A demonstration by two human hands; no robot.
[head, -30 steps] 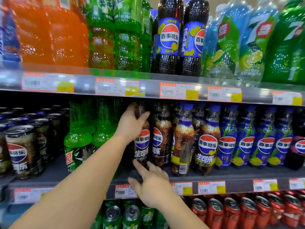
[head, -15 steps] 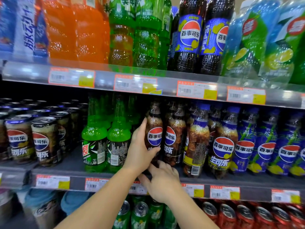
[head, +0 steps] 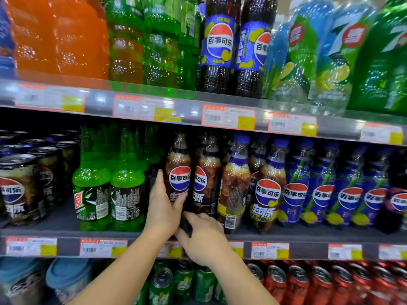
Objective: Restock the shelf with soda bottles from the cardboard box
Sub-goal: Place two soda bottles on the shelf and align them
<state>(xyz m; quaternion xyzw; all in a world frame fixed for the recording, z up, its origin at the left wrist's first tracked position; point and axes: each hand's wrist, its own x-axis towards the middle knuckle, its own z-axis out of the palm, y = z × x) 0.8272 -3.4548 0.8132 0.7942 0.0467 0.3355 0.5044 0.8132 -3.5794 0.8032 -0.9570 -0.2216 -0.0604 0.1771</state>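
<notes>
A dark cola bottle [head: 178, 172] with a red, white and blue round logo stands upright at the front of the middle shelf [head: 66, 232]. My left hand [head: 161, 208] wraps its left side, thumb across the label. My right hand [head: 203, 236] is at the bottle's base, fingers touching its black bottom. More cola bottles [head: 268, 190] of the same kind stand to the right. The cardboard box is out of view.
Green soda bottles [head: 126, 190] stand just left of my left hand, dark cans [head: 18, 188] further left. Blue-labelled bottles [head: 326, 190] fill the right. Large bottles [head: 220, 45] line the top shelf; green and red cans [head: 319, 280] sit below.
My left hand slid down the bottle from its neck to its label. My right hand rose from the shelf edge to the bottle's base. The view shifted left.
</notes>
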